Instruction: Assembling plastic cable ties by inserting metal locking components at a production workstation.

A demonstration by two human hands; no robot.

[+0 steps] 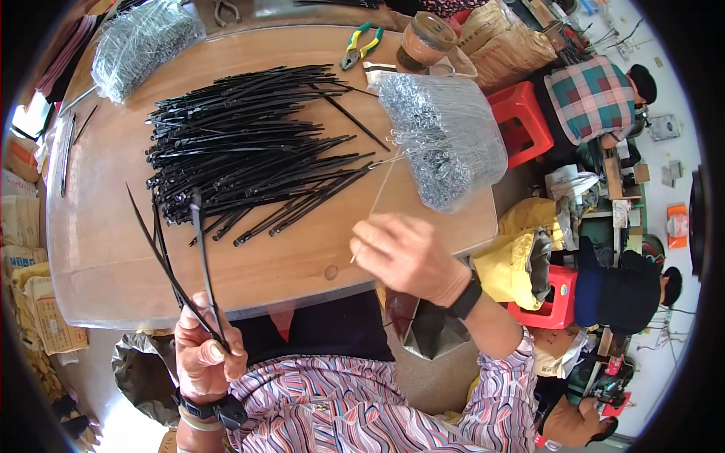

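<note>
My left hand, at the near edge of the table, pinches several long thin black strips. They stand up from the fingers and fan apart. Over the table's near right part, my right hand is closed on a thin light-coloured wire, which slants up toward the clear plastic bag of metal wires. A short bit of wire also shows below the fingers. Left of that bag lies a large heap of black strips, many with a small thicker head at one end.
A second clear bag of metal wires sits at the far left. Green-and-yellow pliers and a brown tape roll lie along the far side. To the right are red stools, a yellow sack and several co-workers.
</note>
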